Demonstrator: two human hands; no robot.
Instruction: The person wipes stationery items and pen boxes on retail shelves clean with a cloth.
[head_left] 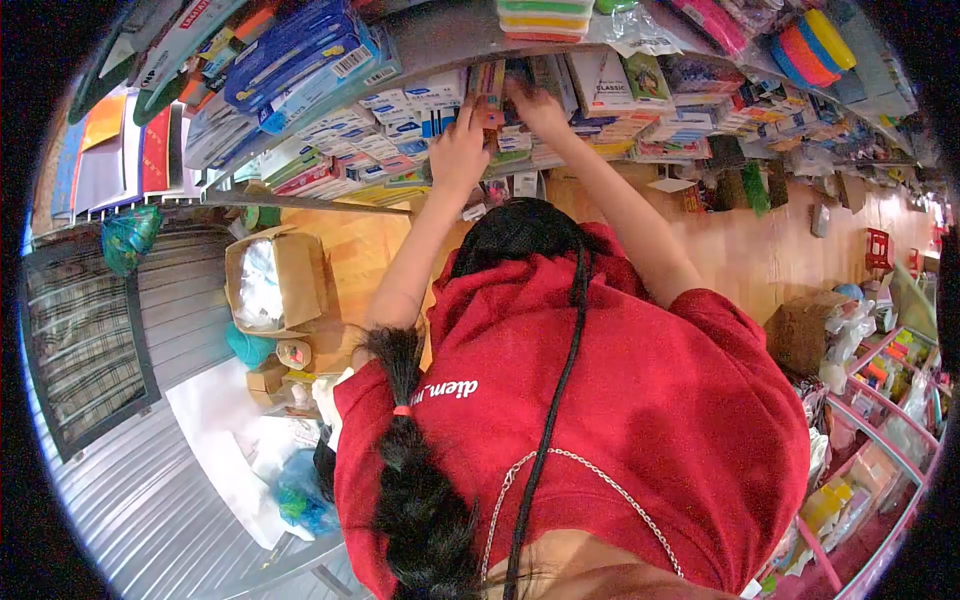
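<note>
Left hand (458, 150): fingers curled, pinching an orange packet (490, 88) upright on the shelf (440, 40). Right hand (537, 108): fingers bent onto stacked boxes (515, 140) just beside it; grip unclear. White booklet (600, 80) stands further right.

Left hand (458, 150), right hand (537, 108) gripping packets (490, 85) on shelf (300, 200).
</note>
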